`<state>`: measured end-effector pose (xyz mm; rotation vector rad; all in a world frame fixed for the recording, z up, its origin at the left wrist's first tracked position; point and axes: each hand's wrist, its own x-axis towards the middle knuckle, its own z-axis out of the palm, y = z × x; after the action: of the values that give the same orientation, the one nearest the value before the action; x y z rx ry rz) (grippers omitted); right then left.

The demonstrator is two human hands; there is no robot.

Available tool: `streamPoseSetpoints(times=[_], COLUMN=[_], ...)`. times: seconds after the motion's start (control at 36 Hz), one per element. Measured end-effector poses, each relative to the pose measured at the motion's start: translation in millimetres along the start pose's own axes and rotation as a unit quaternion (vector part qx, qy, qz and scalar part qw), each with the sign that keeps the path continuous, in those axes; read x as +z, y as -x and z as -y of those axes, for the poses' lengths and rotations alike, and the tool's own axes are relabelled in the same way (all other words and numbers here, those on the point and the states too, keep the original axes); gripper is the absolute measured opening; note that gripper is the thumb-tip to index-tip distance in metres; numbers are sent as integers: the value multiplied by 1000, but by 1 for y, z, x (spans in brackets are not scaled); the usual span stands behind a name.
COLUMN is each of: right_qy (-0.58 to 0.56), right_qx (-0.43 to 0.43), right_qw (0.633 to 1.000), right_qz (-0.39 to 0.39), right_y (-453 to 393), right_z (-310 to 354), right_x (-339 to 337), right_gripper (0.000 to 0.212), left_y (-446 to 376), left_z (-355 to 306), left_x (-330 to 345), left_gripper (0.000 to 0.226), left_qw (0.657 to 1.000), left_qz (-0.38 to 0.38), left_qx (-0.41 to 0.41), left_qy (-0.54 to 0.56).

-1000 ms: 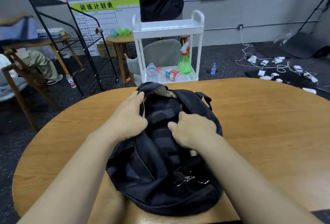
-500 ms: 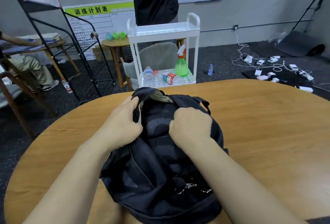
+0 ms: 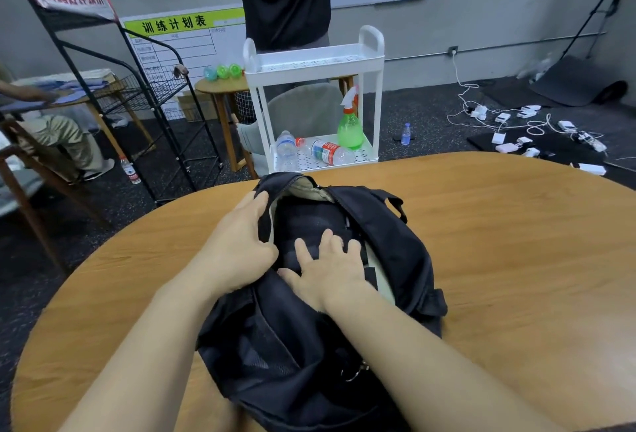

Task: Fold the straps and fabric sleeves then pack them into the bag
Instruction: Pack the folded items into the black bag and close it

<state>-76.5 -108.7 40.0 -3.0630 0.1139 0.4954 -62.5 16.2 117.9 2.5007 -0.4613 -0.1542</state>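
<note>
A black wire rack [image 3: 144,115] stands on the floor at far left, beyond the counter [image 3: 516,259]. On the counter, the left hand [image 3: 237,245] grips the left rim of the open bag [image 3: 395,259], fingers [image 3: 256,201] curled over the edge and thumb inside. The bag (black, pale lining showing) lies in the middle, mouth facing away. The right hand [image 3: 330,270] reaches into the opening, fingers spread and pressing flat on the dark fabric [image 3: 309,221] packed inside. Behind stands a white cart [image 3: 313,63] holding a green spray bottle [image 3: 349,125].
</note>
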Motion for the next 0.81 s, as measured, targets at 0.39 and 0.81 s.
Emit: streamPoseSetpoints(times=[0.39,0.81], right_qy=[-62,-568], right_qx=[227,98], right_qw=[961,778], right_qz=[-143,-249], right_y=[14,-29], right_z=[-93,-111], right_x=[-29,-49], right_gripper=[51,50], left_y=[-10,-26], left_z=[13,5], left_x=[10,17], left_gripper=[75,74], left_qw=[1000,998], left_qz=[23,-45], left_qx=[6,26], left_qy=[-11,-20])
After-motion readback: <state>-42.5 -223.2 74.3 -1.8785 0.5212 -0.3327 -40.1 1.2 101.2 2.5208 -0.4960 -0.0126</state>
